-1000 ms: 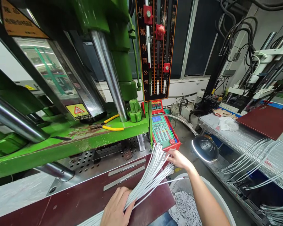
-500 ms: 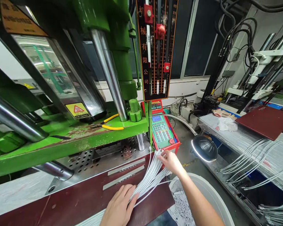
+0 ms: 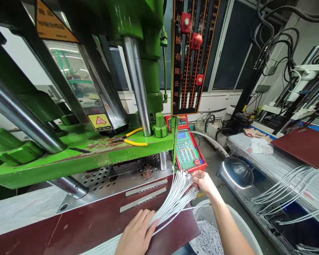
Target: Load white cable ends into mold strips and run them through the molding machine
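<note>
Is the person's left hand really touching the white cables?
Touching. The head view shows it: the left hand lies over the white cables, which come out between its thumb and forefinger with no gap showing.

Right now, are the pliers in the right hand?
No, the yellow-handled pliers lie on the green press plate; the right hand is at the white cable ends.

“机械有限公司” on panel [image 3: 188, 67], “检验合格证” on orange sticker [image 3: 54, 25], warning triangle [image 3: 100, 120] on label [image 3: 99, 123]

L hand [image 3: 138, 232] holds wht cables [image 3: 172, 203]; R hand [image 3: 202, 181] at ends [image 3: 186, 175]; pliers [image 3: 135, 142] on press [image 3: 122, 154].
</note>
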`<state>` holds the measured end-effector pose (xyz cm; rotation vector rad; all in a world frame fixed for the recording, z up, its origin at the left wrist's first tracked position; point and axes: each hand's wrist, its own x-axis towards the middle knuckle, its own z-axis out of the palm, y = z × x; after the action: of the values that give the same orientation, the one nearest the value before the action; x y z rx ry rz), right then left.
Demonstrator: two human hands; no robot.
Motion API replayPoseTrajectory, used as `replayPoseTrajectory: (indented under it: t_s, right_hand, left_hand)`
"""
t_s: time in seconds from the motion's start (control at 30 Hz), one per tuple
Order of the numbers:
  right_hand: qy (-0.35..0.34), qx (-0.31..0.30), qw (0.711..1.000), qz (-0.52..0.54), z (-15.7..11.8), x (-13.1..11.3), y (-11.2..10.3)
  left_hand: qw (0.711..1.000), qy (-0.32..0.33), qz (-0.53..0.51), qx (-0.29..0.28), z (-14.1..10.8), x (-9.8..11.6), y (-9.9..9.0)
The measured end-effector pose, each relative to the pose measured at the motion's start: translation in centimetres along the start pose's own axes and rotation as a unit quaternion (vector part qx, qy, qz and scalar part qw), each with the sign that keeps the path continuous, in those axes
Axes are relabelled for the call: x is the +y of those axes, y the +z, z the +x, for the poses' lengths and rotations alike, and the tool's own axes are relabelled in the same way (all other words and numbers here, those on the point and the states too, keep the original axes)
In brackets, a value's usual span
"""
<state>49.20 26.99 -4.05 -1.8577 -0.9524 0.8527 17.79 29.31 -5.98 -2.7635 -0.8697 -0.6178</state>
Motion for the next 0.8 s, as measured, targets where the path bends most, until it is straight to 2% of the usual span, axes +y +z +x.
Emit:
replayPoseTrajectory:
  t_s: [0.13,0.27,0.37,0.47,0.53,0.63,0.73,0.8]
  right_hand:
    - [-0.009,0.041,0.997,-0.071,-0.4,-0.1,-1.1]
    - [-0.053,0.111,0.982,-0.14,-1.0,-1.7,-0.5]
    - [-0.07,0.075,0.981,-0.164,-0.9,-2.7,0.7]
    - [-0.059,0.043,0.98,-0.187,-0.3,-3.0,1.5]
    - [-0.052,0.035,0.978,-0.201,0.0,-3.0,1.7]
    - [-0.056,0.019,0.974,-0.219,0.3,-2.8,1.4]
    - [-0.066,0.014,0.968,-0.242,-0.2,-2.8,0.9]
    - [-0.067,0.039,0.961,-0.266,-0.9,-3.1,0.6]
  left_hand:
    - [1.0,-0.002,0.007,0.016,0.1,0.2,0.1]
    - [0.998,0.011,0.017,0.053,0.3,0.4,-0.1]
    - [0.997,0.02,0.029,0.075,0.3,0.5,-0.1]
    - [0.996,0.02,0.031,0.079,0.2,0.5,0.0]
    - [0.998,0.009,0.011,0.054,0.3,0.5,-0.2]
    - [0.998,-0.032,-0.054,-0.018,1.1,0.5,-1.3]
    - [0.982,-0.075,-0.137,-0.109,2.3,0.6,-2.9]
    - [0.966,-0.094,-0.184,-0.158,2.9,0.7,-3.8]
